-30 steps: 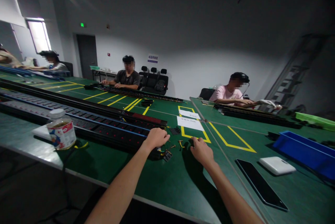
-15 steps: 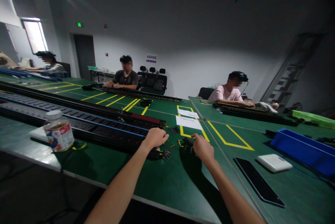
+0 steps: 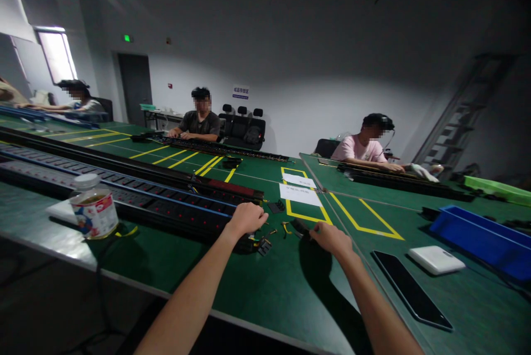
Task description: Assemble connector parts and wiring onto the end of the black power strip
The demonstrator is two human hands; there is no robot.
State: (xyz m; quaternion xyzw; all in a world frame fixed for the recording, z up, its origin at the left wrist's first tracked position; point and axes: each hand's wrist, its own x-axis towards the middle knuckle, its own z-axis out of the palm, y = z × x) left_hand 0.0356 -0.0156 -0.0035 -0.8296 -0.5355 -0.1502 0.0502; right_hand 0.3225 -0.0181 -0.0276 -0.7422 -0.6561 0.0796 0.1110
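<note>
My left hand (image 3: 248, 219) is closed at the right end of a long black rail assembly (image 3: 182, 221) with red dots and a blue strip; what its fingers hold is hidden. My right hand (image 3: 331, 237) is closed on a small dark part (image 3: 300, 226) just above the green table. Between the hands lie a short yellow cable piece (image 3: 286, 229) and a black connector (image 3: 264, 246) with wires at the rail's end. Another black connector (image 3: 276, 207) rests behind them.
A jar (image 3: 94, 207) stands at the left. White papers (image 3: 299, 194) lie inside yellow tape. To the right are a phone (image 3: 410, 288), a white box (image 3: 436, 260) and a blue bin (image 3: 485, 239). Several people sit across the table with long parts.
My right hand has moved slightly right and toward me, away from the yellow cable piece, which now lies apart from the dark part. My left hand has stayed in place.
</note>
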